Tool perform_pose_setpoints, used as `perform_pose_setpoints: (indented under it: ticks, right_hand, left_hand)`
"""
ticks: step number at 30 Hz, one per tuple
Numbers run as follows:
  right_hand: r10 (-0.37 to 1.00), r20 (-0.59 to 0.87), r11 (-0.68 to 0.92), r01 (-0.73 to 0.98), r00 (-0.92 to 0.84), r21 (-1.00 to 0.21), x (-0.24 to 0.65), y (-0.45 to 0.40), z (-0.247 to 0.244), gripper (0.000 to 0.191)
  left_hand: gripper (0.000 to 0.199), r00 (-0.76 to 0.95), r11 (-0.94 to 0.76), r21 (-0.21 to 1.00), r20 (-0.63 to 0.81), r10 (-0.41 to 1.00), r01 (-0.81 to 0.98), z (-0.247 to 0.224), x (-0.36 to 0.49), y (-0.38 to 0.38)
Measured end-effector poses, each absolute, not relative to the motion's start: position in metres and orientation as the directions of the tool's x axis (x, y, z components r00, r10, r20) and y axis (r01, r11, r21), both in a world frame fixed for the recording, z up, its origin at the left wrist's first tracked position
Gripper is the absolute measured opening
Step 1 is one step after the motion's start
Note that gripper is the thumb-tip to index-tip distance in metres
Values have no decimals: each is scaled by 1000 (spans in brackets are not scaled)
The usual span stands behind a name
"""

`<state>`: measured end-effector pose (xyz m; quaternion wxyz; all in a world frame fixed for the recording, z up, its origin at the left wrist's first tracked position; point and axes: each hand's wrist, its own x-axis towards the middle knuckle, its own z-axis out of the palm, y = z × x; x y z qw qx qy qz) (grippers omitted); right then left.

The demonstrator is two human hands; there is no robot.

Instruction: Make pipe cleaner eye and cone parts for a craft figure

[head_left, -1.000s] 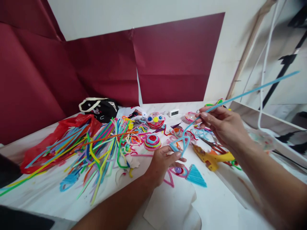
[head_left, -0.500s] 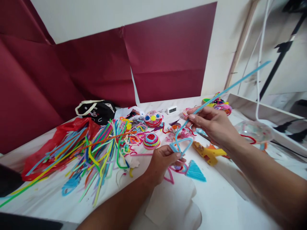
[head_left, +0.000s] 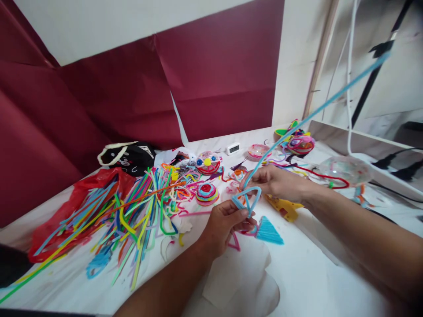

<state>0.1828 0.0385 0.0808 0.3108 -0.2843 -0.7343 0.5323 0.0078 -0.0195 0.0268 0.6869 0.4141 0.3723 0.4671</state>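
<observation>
A light blue pipe cleaner (head_left: 325, 105) is bent at its lower end into a small triangle with a strand across it. My left hand (head_left: 226, 222) pinches the triangle's lower corner between thumb and fingers. Close above, my right hand (head_left: 272, 180) is closed on the same pipe cleaner, where the long straight part leaves the triangle. That straight part slants up to the right. Below the hands on the table lie a filled blue triangle (head_left: 269, 231) and a pink pipe-cleaner shape (head_left: 234, 242), partly hidden by my left hand.
Many coloured pipe cleaners (head_left: 142, 220) spread out at left, some in a red plastic bag (head_left: 119, 176). A coiled disc (head_left: 207, 193) and a decorated ball (head_left: 208, 163) sit behind. A yellow glue gun (head_left: 284, 208) lies under my right wrist; a clear plastic dome (head_left: 345, 171) stands at right.
My right hand has slid down the pipe cleaner, close to the bent triangle and my left hand. The triangle looks more closed at its top. The view has shifted slightly.
</observation>
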Motion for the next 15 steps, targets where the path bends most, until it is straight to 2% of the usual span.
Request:
perform_pose_setpoints:
  ticks: [4,15]
  right_hand:
    - [692,110,257,101,-713,-961,183,37,80,21]
    - [728,70,203,118,-682,-972,180,40,73,23]
  left_hand:
    - [28,309,242,908,-134,942,-343,27,8,-20]
    - [32,315,225,926,-126,941,-303,27,7,-20]
